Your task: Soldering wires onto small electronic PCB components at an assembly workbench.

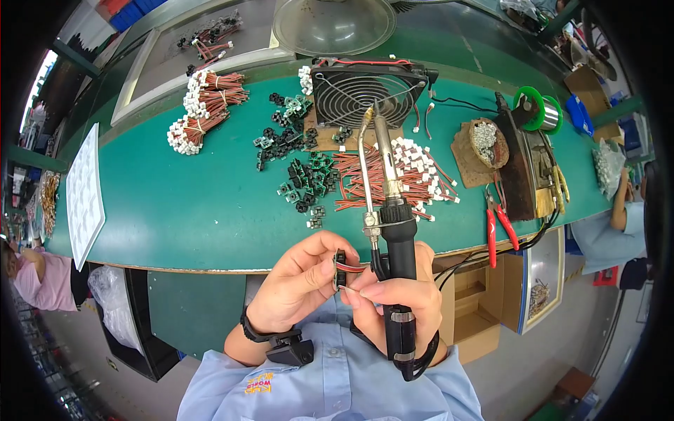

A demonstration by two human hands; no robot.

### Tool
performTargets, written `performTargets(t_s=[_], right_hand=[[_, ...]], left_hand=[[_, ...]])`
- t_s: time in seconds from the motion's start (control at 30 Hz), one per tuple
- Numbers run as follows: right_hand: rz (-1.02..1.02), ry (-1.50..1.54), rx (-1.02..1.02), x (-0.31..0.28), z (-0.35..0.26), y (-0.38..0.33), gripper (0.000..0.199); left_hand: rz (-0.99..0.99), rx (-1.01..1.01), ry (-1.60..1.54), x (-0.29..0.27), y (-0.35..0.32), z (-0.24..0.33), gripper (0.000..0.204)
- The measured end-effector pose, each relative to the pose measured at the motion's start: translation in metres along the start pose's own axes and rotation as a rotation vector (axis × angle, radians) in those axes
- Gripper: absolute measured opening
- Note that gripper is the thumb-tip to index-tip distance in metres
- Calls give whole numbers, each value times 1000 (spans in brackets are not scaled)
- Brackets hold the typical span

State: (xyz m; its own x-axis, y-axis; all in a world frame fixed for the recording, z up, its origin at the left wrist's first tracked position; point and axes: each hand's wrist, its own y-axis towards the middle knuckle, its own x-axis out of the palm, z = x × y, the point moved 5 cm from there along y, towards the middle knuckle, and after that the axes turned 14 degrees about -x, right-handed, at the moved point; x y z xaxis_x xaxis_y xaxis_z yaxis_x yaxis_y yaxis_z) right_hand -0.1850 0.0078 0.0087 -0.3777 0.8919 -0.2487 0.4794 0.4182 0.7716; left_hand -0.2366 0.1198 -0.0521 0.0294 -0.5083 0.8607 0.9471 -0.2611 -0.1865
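Near the table's front edge, my left hand (291, 284) pinches a small black-and-green circuit board (340, 270) between thumb and fingers. Short red and dark wires (352, 268) run from the board toward my right fingertips. My right hand (414, 298) is closed around the black handle of a soldering iron (401, 242), its tip pointing up and away from the board. A thin metal tube (364, 161) is clamped alongside the iron. Thumb and forefinger of that hand also meet close to the board, at the wires; whether they grip them I cannot tell.
Beyond the iron stands a black fan (337, 95). Loose red wires with white connectors (361, 179) and black-green boards (309, 175) lie before it; bundled wires (203, 105) sit farther left. Red-handled pliers (500, 224), a cup of silvery bits (486, 140) and a green spool (544, 111) are at right.
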Motion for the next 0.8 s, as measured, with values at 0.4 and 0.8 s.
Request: performTargets(t_s=[0.4,0.8], right_hand=[[-68,-5,42,1,1,2,35],[26,20,-14,1,5,-2,38]], left_hand=[[26,20,17,-4,1,-1,23],[80,50,42,-3,0,0,23]])
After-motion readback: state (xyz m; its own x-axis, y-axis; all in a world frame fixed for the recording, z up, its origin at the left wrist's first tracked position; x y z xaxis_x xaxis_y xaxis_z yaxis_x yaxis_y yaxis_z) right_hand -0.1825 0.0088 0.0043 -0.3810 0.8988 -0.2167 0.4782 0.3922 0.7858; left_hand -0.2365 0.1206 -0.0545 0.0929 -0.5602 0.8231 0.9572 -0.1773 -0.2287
